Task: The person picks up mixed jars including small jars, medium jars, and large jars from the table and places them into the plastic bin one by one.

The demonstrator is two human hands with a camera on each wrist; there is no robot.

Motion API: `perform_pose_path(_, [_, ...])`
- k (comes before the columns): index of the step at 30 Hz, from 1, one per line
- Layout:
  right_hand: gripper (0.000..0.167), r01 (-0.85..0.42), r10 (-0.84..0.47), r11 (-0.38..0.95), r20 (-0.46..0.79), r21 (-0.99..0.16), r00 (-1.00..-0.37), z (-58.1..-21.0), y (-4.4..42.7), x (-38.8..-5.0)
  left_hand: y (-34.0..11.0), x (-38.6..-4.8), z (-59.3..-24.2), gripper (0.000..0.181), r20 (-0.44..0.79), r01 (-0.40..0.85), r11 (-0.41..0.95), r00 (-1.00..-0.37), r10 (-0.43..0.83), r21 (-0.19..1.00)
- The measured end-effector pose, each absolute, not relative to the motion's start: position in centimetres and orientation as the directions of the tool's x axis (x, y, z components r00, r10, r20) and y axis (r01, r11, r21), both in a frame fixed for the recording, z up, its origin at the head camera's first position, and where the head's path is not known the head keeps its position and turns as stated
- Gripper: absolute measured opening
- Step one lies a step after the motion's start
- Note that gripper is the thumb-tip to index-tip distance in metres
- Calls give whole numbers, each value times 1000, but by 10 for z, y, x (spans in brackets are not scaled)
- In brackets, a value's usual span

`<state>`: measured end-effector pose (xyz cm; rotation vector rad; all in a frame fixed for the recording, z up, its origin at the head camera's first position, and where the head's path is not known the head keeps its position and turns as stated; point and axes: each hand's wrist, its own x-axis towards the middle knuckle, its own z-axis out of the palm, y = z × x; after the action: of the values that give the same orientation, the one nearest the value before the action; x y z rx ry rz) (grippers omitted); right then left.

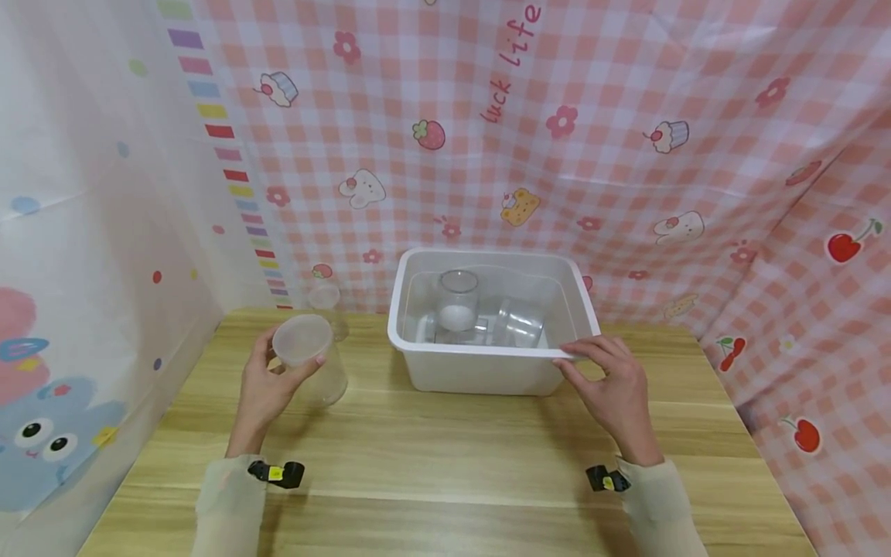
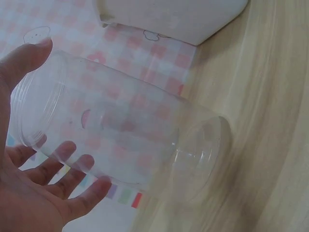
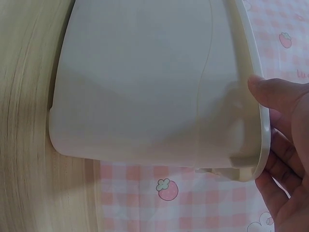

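Observation:
My left hand point(image 1: 267, 387) holds a clear plastic jar point(image 2: 120, 116) near its top, thumb on one side and fingers on the other. The jar stands upright on the table, left of the white plastic tub, with a whitish translucent lid point(image 1: 303, 339) on top. With thumb and fingers, my right hand point(image 1: 612, 379) grips the front right corner of the tub's rim point(image 3: 263, 116). Inside the tub point(image 1: 480, 371), one clear jar point(image 1: 459, 290) stands upright and another point(image 1: 520, 323) lies tilted; overlapping clear plastic makes the rest hard to tell.
Behind the held jar is another clear jar point(image 1: 326, 298), close to the back curtain. A pink checked curtain point(image 1: 473, 178) borders the wooden table point(image 1: 431, 480) at the back and right; a whitish printed curtain point(image 1: 90, 193) hangs at the left.

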<state>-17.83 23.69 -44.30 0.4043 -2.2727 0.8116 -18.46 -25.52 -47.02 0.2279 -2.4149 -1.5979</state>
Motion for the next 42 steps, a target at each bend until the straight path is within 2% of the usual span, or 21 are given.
perform_pose_path(20, [24, -493, -62, 757, 704, -428, -707, -438, 238, -181, -234, -198, -433, 89, 229, 143, 441, -962, -147, 886])
perform_pose_path(42, [23, -470, -49, 758, 679, -453, -733, -443, 236, -178, -218, -206, -395, 89, 383, 306, 495, -922, -60, 813])
